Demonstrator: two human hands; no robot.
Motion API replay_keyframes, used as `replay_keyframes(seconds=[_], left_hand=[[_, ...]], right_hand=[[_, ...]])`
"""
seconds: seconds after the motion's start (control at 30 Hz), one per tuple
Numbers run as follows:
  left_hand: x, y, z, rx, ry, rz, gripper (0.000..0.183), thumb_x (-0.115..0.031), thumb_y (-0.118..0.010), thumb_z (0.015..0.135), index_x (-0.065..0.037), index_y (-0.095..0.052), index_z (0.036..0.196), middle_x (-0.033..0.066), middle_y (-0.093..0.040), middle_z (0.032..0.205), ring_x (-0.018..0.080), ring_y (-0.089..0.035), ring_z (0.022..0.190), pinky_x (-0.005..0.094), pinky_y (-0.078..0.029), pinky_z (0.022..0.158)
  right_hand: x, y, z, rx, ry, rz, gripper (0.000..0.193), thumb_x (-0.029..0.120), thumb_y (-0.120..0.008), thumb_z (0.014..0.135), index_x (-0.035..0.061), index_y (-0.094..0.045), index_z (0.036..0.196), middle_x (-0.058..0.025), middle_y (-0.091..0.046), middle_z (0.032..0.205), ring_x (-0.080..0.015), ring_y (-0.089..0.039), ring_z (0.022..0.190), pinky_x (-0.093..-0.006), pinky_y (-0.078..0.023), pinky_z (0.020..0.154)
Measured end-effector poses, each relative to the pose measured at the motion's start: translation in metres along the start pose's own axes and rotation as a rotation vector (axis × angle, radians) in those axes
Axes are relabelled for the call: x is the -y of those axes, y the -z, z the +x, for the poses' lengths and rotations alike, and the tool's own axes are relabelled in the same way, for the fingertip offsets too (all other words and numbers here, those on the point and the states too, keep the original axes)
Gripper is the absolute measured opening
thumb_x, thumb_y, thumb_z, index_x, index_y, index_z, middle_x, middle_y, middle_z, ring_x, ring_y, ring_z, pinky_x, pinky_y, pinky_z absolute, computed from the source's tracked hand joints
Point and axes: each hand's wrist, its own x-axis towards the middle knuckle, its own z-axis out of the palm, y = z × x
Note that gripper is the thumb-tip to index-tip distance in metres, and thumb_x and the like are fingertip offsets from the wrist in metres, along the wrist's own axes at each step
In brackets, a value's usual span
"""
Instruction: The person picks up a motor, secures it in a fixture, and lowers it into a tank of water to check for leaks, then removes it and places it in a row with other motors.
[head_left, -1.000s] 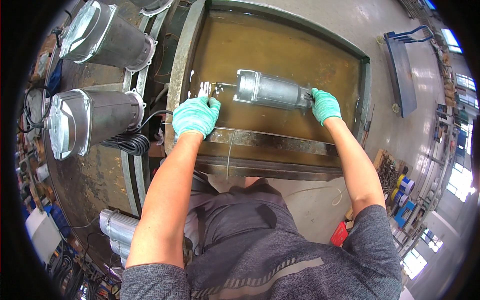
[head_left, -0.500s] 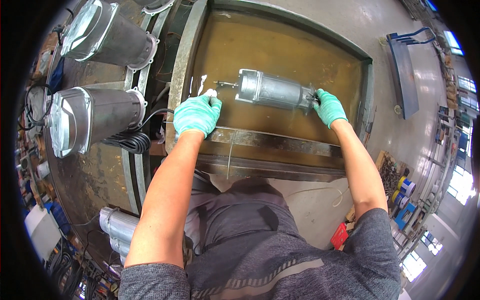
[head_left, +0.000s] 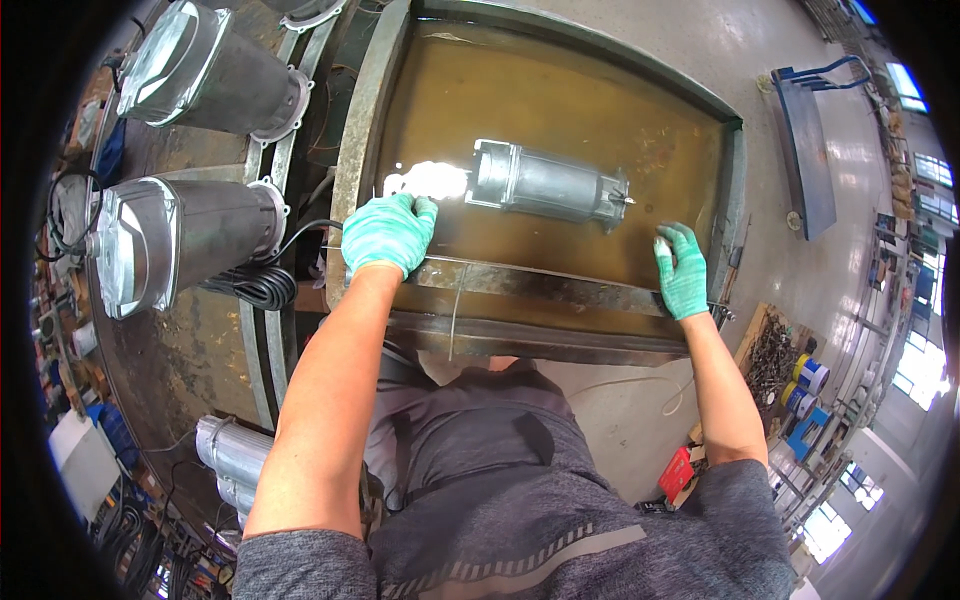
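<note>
A grey metal motor (head_left: 555,183) lies on its side in a tank (head_left: 355,150) of murky brown water. My left hand (head_left: 388,235), in a green glove, is at the tank's left front, by the motor's left end. Its fingers are curled closed, and what they hold is hidden. A bright white patch (head_left: 428,180) spreads between those fingers and the motor; I cannot tell whether it is froth or glare. My right hand (head_left: 682,272), also green-gloved, is off the motor near the tank's right front, fingers apart and slightly bent, holding nothing.
On the bench (head_left: 190,370) to the left lie two larger grey motors (head_left: 190,235), with a coiled black cable (head_left: 255,287) beside the nearer one. A metal bar (head_left: 540,280) crosses the tank's front. A blue trolley (head_left: 805,150) stands at the far right.
My right hand has let go of the motor's right end and drawn back toward me. The white patch has appeared in front of my left hand, which has shifted slightly.
</note>
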Motion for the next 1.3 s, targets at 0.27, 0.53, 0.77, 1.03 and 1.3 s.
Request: replay_keyframes(seconds=[0.27,0.53,0.77,1.03,1.3], left_hand=[[0.0,-0.003,-0.001,-0.041,-0.009,-0.006,0.044,-0.048,-0.05,0.1,-0.012,-0.075,0.096,0.0177,-0.074,0.099,0.0404,-0.069,0.096,0.0492,-0.054,0.087],[-0.003,0.005,-0.003,0.019,-0.009,0.009,0.047,-0.05,-0.045,0.101,-0.015,-0.077,0.106,0.0165,-0.075,0.101,0.0379,-0.07,0.099,0.0478,-0.055,0.088],[-0.001,0.002,0.0,0.015,-0.008,0.022,0.047,-0.048,-0.046,0.101,-0.013,-0.077,0.105,0.0173,-0.075,0.102,0.0378,-0.071,0.097,0.0465,-0.055,0.089],[-0.001,0.006,-0.002,0.048,-0.014,0.036,0.046,-0.047,-0.046,0.101,-0.012,-0.076,0.105,0.0161,-0.075,0.102,0.0363,-0.071,0.099,0.0462,-0.055,0.089],[-0.004,0.008,-0.002,0.051,0.001,0.04,0.047,-0.046,-0.045,0.101,-0.012,-0.076,0.105,0.0164,-0.075,0.104,0.0363,-0.071,0.1,0.0463,-0.055,0.089]], right_hand=[[-0.006,-0.018,-0.005,-0.174,-0.21,0.024,0.028,0.028,-0.058,0.104,0.0012,-0.068,0.105,-0.0219,-0.069,0.098,-0.0414,-0.067,0.088,-0.0435,-0.053,0.082],[-0.002,-0.018,-0.004,-0.117,-0.26,-0.063,0.028,0.029,-0.06,0.103,0.0018,-0.069,0.103,-0.0231,-0.069,0.092,-0.0421,-0.067,0.083,-0.046,-0.053,0.076],[0.001,-0.017,-0.003,-0.063,-0.307,-0.089,0.029,0.029,-0.061,0.103,0.0013,-0.069,0.099,-0.0221,-0.068,0.088,-0.0387,-0.065,0.076,-0.0441,-0.052,0.072],[-0.002,-0.02,-0.003,-0.073,-0.284,-0.087,0.028,0.029,-0.062,0.102,0.0014,-0.069,0.099,-0.0216,-0.067,0.084,-0.0385,-0.064,0.072,-0.0449,-0.051,0.07],[-0.004,-0.02,-0.002,-0.083,-0.268,-0.085,0.029,0.029,-0.062,0.102,0.0013,-0.069,0.097,-0.0219,-0.066,0.084,-0.0388,-0.064,0.073,-0.0449,-0.05,0.07]])
